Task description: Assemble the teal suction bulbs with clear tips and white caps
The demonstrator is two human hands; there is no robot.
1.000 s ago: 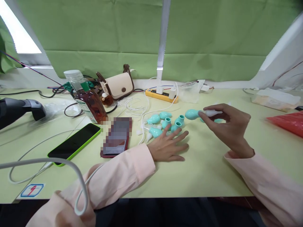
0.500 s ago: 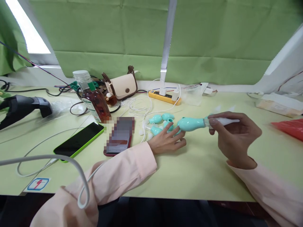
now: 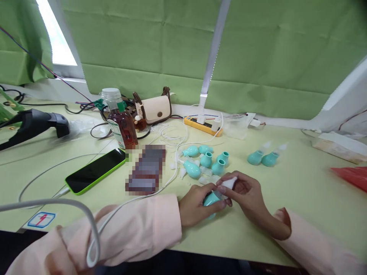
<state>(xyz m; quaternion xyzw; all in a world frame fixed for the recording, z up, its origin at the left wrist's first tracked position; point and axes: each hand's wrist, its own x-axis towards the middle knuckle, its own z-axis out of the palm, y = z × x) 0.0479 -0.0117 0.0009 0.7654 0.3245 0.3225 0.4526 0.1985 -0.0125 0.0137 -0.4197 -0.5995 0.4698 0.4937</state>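
My left hand (image 3: pixel 195 206) is wrapped around the teal bulb (image 3: pixel 210 199) of a bulb syringe, low over the front of the table. My right hand (image 3: pixel 249 194) pinches its white tapered nozzle (image 3: pixel 230 182), and my fingertips meet where the nozzle joins the bulb. Fingers partly hide that joint. Just beyond my hands are several loose teal bulbs, some standing with open necks, like this bulb (image 3: pixel 218 167). Clear collars (image 3: pixel 206 170) and a small white nozzle (image 3: pixel 182 173) lie among them. To the right rest two bulb syringes (image 3: pixel 269 158) with tips fitted.
At left lie a green-cased phone (image 3: pixel 96 172) and a pixelated phone (image 3: pixel 146 168), with a white cable (image 3: pixel 169 183) beside it. Behind stand a bottle (image 3: pixel 124 128), a cream handbag (image 3: pixel 157 109) and a yellow power strip (image 3: pixel 200 126). A red packet (image 3: pixel 351 177) sits far right.
The bulb syringe has come down and nearer to me. My left hand has left the table by the loose bulbs and closed around its bulb; my right hand moved left, still on the nozzle.
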